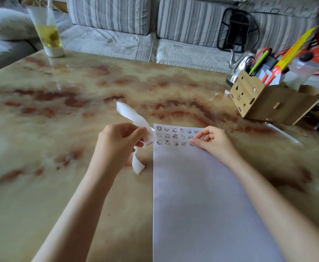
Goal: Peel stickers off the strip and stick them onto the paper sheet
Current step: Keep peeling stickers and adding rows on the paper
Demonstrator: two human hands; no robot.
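A white paper sheet [202, 195] lies on the marble-patterned table, running from the middle toward me. Three rows of small cartoon stickers [174, 136] fill its far end. My left hand [118, 140] holds a curled white sticker strip [134, 118] just left of the sheet, with one sticker showing at the strip's fold near my fingertips. My right hand [213, 138] rests on the sheet's far right part, thumb and forefinger pinched together and pressing at the right end of the sticker rows. Whether a sticker sits under those fingertips is hidden.
A wooden organiser box [264, 99] with pens and scissors stands at the right, a metal kettle [240, 63] behind it. A tall glass [48, 33] of yellow drink stands at the far left corner. A striped sofa [154, 25] runs behind the table [60, 110].
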